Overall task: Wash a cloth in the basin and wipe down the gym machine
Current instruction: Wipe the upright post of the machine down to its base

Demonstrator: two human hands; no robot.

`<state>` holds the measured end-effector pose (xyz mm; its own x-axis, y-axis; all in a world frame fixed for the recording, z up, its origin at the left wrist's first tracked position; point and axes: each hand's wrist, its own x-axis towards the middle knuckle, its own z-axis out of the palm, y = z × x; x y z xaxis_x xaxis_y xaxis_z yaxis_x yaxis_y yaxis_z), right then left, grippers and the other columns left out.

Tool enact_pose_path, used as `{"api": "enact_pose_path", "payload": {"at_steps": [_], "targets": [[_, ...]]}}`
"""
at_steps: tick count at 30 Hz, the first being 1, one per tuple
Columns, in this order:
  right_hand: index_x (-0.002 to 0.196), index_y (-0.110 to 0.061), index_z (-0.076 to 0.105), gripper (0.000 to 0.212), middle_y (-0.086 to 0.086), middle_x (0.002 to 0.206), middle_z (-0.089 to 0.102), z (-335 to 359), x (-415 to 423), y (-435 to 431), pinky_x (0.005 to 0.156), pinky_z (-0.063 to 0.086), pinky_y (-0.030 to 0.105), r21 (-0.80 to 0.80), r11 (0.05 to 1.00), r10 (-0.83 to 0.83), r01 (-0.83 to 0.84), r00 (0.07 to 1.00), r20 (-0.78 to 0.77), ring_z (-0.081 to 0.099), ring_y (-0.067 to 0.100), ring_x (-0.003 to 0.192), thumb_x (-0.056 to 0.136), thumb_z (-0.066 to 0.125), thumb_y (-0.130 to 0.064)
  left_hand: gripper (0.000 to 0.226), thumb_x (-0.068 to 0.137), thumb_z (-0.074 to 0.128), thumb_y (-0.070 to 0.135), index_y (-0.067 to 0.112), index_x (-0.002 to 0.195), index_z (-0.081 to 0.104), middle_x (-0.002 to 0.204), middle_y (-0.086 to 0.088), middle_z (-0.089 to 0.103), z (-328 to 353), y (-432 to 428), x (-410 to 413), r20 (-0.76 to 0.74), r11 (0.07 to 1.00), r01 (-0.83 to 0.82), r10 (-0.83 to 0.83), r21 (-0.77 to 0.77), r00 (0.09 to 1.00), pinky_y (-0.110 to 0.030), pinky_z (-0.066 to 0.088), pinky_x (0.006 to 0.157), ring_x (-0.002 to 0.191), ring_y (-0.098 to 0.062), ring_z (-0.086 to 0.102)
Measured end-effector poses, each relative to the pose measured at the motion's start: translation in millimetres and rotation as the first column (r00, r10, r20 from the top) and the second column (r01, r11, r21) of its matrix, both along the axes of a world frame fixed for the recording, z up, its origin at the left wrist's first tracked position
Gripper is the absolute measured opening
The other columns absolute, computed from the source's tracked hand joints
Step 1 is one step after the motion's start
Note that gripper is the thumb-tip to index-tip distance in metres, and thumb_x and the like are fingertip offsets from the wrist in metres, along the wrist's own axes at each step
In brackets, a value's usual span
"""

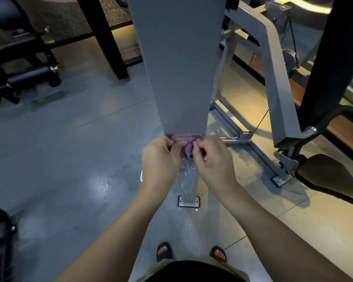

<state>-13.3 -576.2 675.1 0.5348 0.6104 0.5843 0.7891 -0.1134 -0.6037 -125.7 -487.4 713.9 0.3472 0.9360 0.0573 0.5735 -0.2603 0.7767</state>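
Pinching from both sides, the left hand (160, 157) and the right hand (214, 157) hold a bunched purple ribbed cloth (186, 144) between curled fingertips and thumbs, the two hands close together with the cloth squeezed into thick folds between them. The cloth sits right at the lower edge of the wide grey metal panel of the gym machine (179, 64), its top folds touching that edge and its lower part hanging in a short wad between the hands. Beneath the cloth a narrower grey post (189, 184) shows streaks and runs down to a bolted foot plate (189, 201) on the pale tiled floor (69, 159), which carries a wet shine and droplets just left of the post. To the right, a grey angled frame arm (273, 78) and floor rails crowd in close, with a dark padded seat (330, 176) near the right edge. To the left the floor lies open up to a black exercise machine (25, 64) far off in the corner. Near the bottom, two feet in dark sandals (164, 251) stand just short of the foot plate.
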Motion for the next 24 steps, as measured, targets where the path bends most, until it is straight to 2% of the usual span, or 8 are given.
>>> {"api": "enact_pose_path", "payload": {"at_steps": [2, 4, 8, 12, 14, 16, 19, 24], "targets": [[0.079, -0.006, 0.057, 0.018, 0.009, 0.081, 0.057, -27, -4, -2, 0.065, 0.048, 0.036, -0.122, 0.992, 0.014, -0.022, 0.998, -0.061, 0.053, 0.023, 0.075, 0.090, 0.071, -0.001, 0.038, 0.086, 0.074, 0.036, 0.011, 0.061, 0.058, 0.057, -0.009, 0.058, -13, 1, 4, -0.109, 0.992, -0.046, 0.033, -0.120, 0.993, -0.042, 0.055, 0.058, 0.059, -0.030, 0.057], [0.077, -0.009, 0.055, 0.020, 0.007, 0.077, 0.056, -34, -5, -4, 0.061, 0.049, 0.044, -0.162, 0.987, -0.004, -0.014, 0.994, -0.110, 0.054, 0.025, 0.071, 0.087, 0.070, -0.001, 0.041, 0.084, 0.076, 0.039, 0.011, 0.059, 0.059, 0.055, -0.008, 0.058, -17, -4, 4, -0.124, 0.988, -0.056, 0.038, -0.141, 0.992, -0.042, 0.057, 0.057, 0.058, -0.030, 0.057], [0.079, -0.006, 0.064, 0.015, 0.006, 0.079, 0.063, -3, 0, -3, 0.067, 0.044, 0.028, 0.016, 0.999, -0.036, 0.037, 0.994, -0.103, 0.055, 0.017, 0.075, 0.089, 0.073, 0.001, 0.037, 0.085, 0.079, 0.042, 0.017, 0.061, 0.064, 0.050, 0.005, 0.057, -5, -5, 10, 0.026, 0.991, -0.083, 0.086, -0.104, 0.996, -0.020, 0.039, 0.051, 0.048, -0.010, 0.048], [0.075, -0.006, 0.059, 0.019, 0.004, 0.077, 0.057, -26, 1, -6, 0.064, 0.043, 0.032, -0.061, 0.998, 0.008, -0.016, 0.991, -0.135, 0.051, 0.015, 0.073, 0.091, 0.069, -0.002, 0.043, 0.082, 0.079, 0.040, 0.015, 0.053, 0.059, 0.041, 0.006, 0.045, -18, -4, 11, -0.058, 0.983, -0.069, 0.059, -0.172, 0.997, -0.032, 0.042, 0.047, 0.040, -0.013, 0.034], [0.075, -0.010, 0.056, 0.021, 0.001, 0.074, 0.056, -29, -3, -6, 0.063, 0.044, 0.036, -0.114, 0.993, -0.008, -0.014, 0.982, -0.189, 0.049, 0.012, 0.070, 0.091, 0.069, -0.004, 0.044, 0.081, 0.076, 0.044, 0.013, 0.054, 0.060, 0.045, -0.002, 0.053, -20, -7, 10, -0.065, 0.982, -0.062, 0.051, -0.176, 0.997, -0.042, 0.052, 0.052, 0.044, -0.022, 0.044], [0.076, -0.008, 0.059, 0.020, 0.003, 0.074, 0.059, -14, -2, -4, 0.064, 0.044, 0.030, -0.041, 0.999, -0.025, 0.017, 0.978, -0.206, 0.050, 0.012, 0.070, 0.090, 0.072, -0.003, 0.041, 0.084, 0.076, 0.046, 0.016, 0.059, 0.065, 0.052, -0.001, 0.062, -11, -12, 12, 0.025, 0.983, -0.068, 0.074, -0.170, 0.997, -0.037, 0.053, 0.058, 0.053, -0.024, 0.058], [0.075, -0.005, 0.058, 0.021, 0.005, 0.075, 0.058, 0, 3, -2, 0.062, 0.041, 0.025, 0.061, 0.998, 0.000, 0.012, 0.983, -0.186, 0.054, 0.018, 0.069, 0.091, 0.071, -0.002, 0.040, 0.087, 0.077, 0.043, 0.018, 0.060, 0.062, 0.053, 0.002, 0.062, -6, -9, 14, 0.074, 0.986, -0.075, 0.087, -0.146, 0.993, -0.033, 0.048, 0.056, 0.052, -0.019, 0.054], [0.076, -0.014, 0.053, 0.024, -0.001, 0.071, 0.057, -19, -6, -5, 0.061, 0.047, 0.036, -0.142, 0.990, -0.034, -0.015, 0.940, -0.341, 0.053, 0.015, 0.067, 0.093, 0.070, -0.013, 0.042, 0.081, 0.073, 0.045, 0.010, 0.061, 0.061, 0.055, -0.008, 0.064, -13, -9, 8, -0.068, 0.978, -0.026, 0.012, -0.208, 0.998, -0.047, 0.055, 0.055, 0.056, -0.033, 0.060]]}}
